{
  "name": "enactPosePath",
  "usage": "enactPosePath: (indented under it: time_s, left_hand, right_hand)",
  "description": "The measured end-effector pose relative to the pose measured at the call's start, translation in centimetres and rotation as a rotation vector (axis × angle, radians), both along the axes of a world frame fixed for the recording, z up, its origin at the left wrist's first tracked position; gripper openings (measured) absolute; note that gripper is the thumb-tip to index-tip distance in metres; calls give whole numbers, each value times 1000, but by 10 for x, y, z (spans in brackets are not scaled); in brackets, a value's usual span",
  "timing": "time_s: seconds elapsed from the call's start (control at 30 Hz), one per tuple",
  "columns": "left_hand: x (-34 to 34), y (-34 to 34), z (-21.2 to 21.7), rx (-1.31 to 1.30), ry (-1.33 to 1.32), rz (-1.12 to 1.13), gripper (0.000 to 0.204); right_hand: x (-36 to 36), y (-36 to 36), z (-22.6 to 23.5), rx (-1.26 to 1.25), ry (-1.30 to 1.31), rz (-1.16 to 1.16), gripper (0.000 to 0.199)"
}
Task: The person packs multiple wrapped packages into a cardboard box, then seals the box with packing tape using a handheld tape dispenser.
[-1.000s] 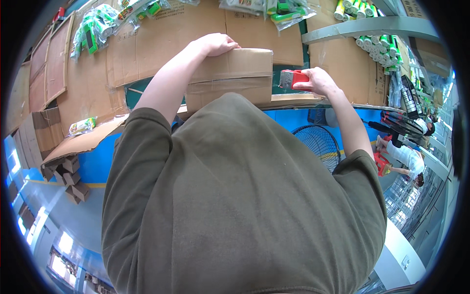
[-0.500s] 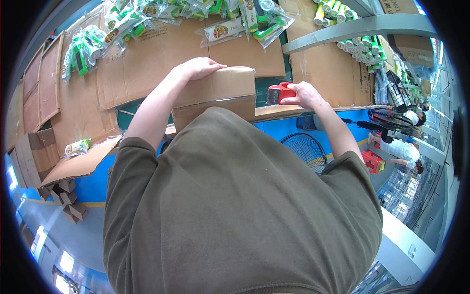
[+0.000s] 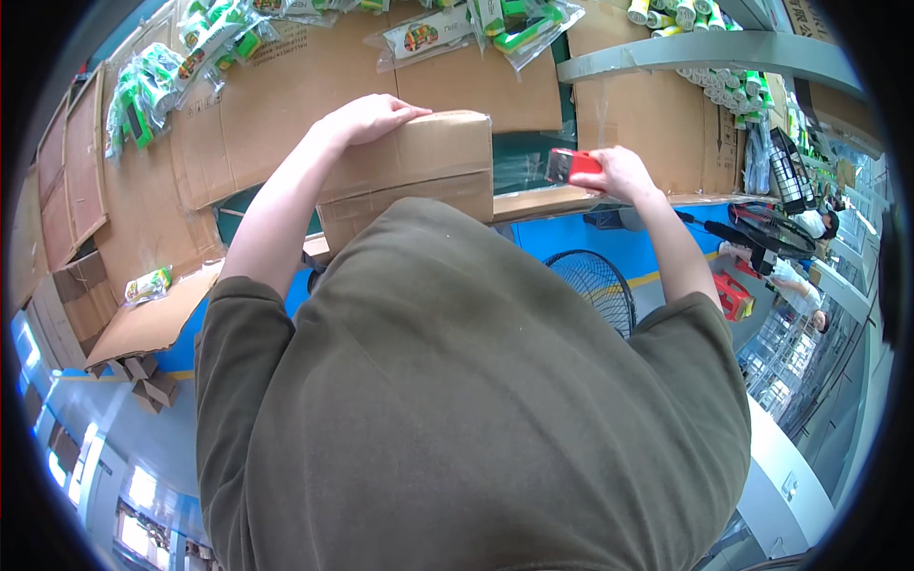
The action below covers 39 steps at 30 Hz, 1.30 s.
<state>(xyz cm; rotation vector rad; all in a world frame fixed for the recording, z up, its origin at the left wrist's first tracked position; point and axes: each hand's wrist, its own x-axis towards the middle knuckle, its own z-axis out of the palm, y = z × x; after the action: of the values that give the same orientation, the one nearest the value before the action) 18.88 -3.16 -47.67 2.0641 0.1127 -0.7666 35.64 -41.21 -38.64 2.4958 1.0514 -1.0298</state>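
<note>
A closed brown cardboard box [image 3: 428,162] stands at the near edge of the work table, right in front of my body. My left hand [image 3: 369,118] lies over its upper left corner, fingers bent together against the top, holding it. Right of the box and apart from it, my right hand [image 3: 625,175] grips a red tape dispenser [image 3: 577,168] with a dark grey front end. The hand is held in the air above the table edge. My torso covers the lower part of the box.
Flattened cardboard [image 3: 276,105] covers the table. Bagged green-and-white items [image 3: 438,36] lie along the far side, and a grey metal bar [image 3: 695,52] crosses at the right. A black fan [image 3: 595,285] stands below the table edge. Other people [image 3: 795,285] are far right.
My right hand has moved the tape dispenser rightward, farther from the box, and tilted it. My left hand stays on the box. The whole view has shifted slightly.
</note>
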Motion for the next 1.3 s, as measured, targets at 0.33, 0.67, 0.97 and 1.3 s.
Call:
enactPosePath:
  time_s: [0.33,0.67,0.97,1.3]
  left_hand:
    - [-6,-5,7,-159,85,8,48]
    - [-10,-10,43,-123,-29,-42,56]
    - [-20,-13,50,-178,-39,-87,69]
    - [-24,-12,47,-32,-54,-73,75]
  right_hand:
    - [-67,66,-43,-27,-241,118,48]
    - [-99,115,-42,-96,-245,-8,19]
    - [-99,106,-61,-145,-413,62,14]
    - [-58,53,-35,145,-396,-249,30]
